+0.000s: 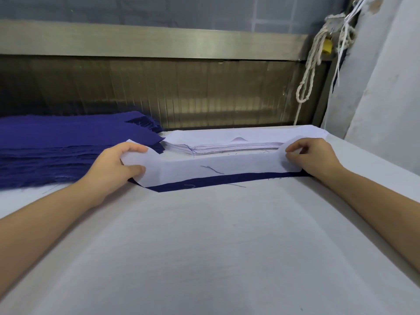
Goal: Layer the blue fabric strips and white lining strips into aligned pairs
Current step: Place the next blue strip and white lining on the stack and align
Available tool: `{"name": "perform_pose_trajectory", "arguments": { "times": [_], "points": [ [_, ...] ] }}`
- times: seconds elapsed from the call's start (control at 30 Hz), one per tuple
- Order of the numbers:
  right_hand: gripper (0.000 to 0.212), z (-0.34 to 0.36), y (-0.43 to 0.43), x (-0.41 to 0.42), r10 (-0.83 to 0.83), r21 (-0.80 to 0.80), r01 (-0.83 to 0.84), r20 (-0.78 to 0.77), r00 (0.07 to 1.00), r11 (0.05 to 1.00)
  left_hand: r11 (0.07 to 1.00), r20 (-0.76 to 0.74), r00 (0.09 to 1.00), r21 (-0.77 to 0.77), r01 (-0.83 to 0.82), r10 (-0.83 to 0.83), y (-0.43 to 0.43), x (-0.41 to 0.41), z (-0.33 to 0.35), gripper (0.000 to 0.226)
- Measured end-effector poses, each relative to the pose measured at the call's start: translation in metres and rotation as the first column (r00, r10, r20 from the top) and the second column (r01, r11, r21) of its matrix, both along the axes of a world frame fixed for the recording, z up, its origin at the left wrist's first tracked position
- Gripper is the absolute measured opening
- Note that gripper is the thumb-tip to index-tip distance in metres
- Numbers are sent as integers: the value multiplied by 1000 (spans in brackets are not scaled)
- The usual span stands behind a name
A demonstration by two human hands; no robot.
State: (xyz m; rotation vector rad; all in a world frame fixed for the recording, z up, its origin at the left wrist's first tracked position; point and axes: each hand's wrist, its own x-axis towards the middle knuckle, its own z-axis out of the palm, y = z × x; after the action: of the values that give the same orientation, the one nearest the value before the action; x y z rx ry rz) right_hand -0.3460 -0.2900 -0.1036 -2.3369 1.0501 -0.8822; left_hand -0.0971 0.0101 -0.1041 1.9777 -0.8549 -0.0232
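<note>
If the left hand [113,164] lets its end drop first, the white strip [238,164] could land skewed on the blue strip [204,182] beneath. Both grips are clamped: left hand and right hand [313,155] each pinch one curled end. The white strip lies on the counter [204,246], limp, covering all but the blue strip's near edge.

White cloth-covered table [204,246] carries a blue strip pile [45,151] at left, a white lining stack [227,147] beside it, a single blue strip [204,181] nearer
</note>
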Motion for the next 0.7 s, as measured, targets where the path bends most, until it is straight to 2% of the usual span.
{"name": "perform_pose_trajectory", "arguments": {
  "times": [0.1, 0.3, 0.7],
  "points": [
    [16, 0, -2, -1, -4, -58, 3, -28, 1000, 998, 1000, 0, 1000, -23, 6, -6, 0, 1, -1, 30],
    [13, 3, -7, -2, -38, -72, 37, -22, 999, 997, 999, -33, 999, -41, 24, -26, 4, 3, 0, 28],
    [15, 4, -18, -8, -130, -58, 126, -75, 989, 990, 996, 104, 991, 31, 80, -83, 4, 1, 0, 28]
  ]
}}
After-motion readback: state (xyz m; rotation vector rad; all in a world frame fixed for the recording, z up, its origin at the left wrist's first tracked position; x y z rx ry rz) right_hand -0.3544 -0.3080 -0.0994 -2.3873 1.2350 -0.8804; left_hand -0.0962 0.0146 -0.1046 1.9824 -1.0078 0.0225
